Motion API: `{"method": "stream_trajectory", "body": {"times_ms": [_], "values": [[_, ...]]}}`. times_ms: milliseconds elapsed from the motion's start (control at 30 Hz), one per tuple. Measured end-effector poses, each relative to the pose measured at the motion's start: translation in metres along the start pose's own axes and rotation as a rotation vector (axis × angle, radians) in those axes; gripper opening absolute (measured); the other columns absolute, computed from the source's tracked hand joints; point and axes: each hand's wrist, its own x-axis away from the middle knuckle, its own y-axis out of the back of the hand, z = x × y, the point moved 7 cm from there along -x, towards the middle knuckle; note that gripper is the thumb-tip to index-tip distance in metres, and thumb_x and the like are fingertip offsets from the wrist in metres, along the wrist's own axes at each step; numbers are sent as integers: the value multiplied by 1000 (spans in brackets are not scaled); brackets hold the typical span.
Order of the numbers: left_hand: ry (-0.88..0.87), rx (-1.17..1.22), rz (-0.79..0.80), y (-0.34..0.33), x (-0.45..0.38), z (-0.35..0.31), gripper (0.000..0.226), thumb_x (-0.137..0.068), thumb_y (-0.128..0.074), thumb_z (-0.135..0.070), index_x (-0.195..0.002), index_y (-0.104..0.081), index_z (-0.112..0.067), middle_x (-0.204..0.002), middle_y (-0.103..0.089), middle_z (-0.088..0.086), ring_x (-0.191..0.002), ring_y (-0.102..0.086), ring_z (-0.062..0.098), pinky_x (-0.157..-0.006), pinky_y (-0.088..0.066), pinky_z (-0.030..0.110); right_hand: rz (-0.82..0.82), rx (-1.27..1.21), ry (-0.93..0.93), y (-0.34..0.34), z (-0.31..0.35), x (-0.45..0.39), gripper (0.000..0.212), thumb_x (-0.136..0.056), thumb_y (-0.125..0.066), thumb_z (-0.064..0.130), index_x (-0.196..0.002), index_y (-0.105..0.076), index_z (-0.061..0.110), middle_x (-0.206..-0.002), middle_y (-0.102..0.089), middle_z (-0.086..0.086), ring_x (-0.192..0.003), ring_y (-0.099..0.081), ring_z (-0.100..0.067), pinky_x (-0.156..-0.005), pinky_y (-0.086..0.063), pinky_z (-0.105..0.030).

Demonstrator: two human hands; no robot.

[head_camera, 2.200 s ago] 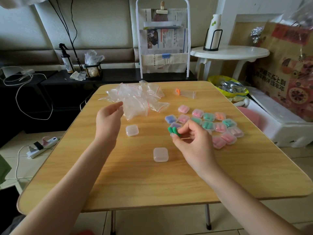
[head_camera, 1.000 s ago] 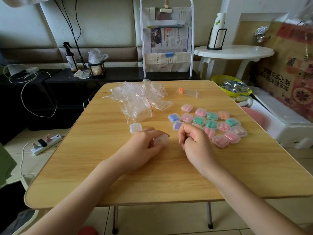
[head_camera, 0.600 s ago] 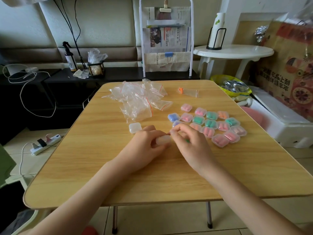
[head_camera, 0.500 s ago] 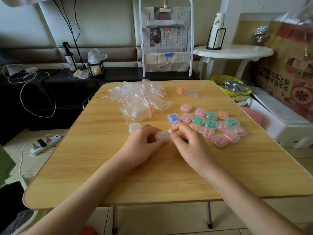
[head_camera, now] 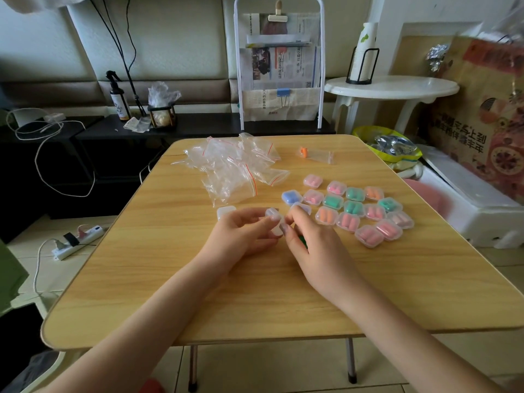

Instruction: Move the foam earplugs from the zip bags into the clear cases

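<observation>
Where hands (head_camera: 279, 239) meet, clear case (head_camera: 274, 221).

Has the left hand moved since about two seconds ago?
Yes. The left hand came in from beside the zip bags, toward the person, and now holds a clear case beside the right hand.

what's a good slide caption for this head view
Both hands open an empty clear case beside filled cases and emptied zip bags.

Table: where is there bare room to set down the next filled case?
Bare wood lies along the near edge of the table, under both forearms, and on the left side below the zip bags. The right middle is crowded with filled cases; an empty case sits beside the left hand.
</observation>
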Motion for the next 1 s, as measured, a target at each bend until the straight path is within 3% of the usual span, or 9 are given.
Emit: {"method": "stream_trajectory", "body": {"times_ms": [167,300,467,600,667,733,867,1000], "values": [[59,97,56,-3,0,1,18,-88,-61,-14,-102,-71,-8,-88,-71,8,-87,-66,18,-79,-55,24,21,126,18,-2,5,2,9,-100,-43,25,-95,-44,17,-63,-55,0,-53,-52,-21,-47,-42,-44],[84,108,68,-3,-2,1,27,-86,-63,-13,-112,-67,-5,-100,-69,16,-97,-66,28,-82,-56,26,16,196,45,-4,8,3,11,-100,-40,25,-101,-44,16,-62,-55,1,-51,-53,-21,-41,-39,-36],[65,85,105,-5,-2,-1,37,-80,-66,-19,-115,-66,-7,-104,-69,18,-97,-66,28,-85,-55,28,23,188,56,-5,8,3,12,-100,-43,21,-108,-44,12,-63,-51,6,-49,-45,-13,-39,-29,-24],[25,-9,28,1,-4,-2,41,-68,-74,-28,-101,-70,-4,-85,-65,12,-80,-62,19,-79,-55,25,24,62,17,-6,1,0,32,-99,-47,18,-130,-40,15,-60,-38,17,-50,-41,-3,-45,-33,-26],[16,-50,-28,5,-6,-1,44,-60,-77,-33,-93,-71,-4,-76,-64,8,-73,-59,17,-76,-52,28,64,63,26,-8,2,0,43,-99,-47,23,-140,-36,21,-64,-44,17,-55,-49,-7,-50,-42,-31],[17,-70,-53,8,-6,0,47,-56,-79,-39,-87,-72,-4,-72,-64,7,-71,-57,19,-78,-49,34,81,54,32,-7,4,0,40,-98,-49,27,-136,-41,22,-70,-51,12,-64,-56,-15,-56,-48,-38],[50,-41,5,5,-6,2,42,-66,-72,-39,-88,-70,-4,-71,-67,1,-75,-63,16,-83,-52,31,64,95,27,-6,4,0,28,-97,-49,32,-121,-47,19,-65,-39,17,-62,-52,-13,-53,-47,-38],[168,271,164,-7,-1,6,29,-83,-58,-31,-81,-76,-9,-93,-71,14,-90,-69,22,-87,-55,28,6,96,-2,-1,2,0,20,-98,-47,30,-110,-47,14,-59,-39,15,-54,-47,-13,-48,-41,-36]]}}
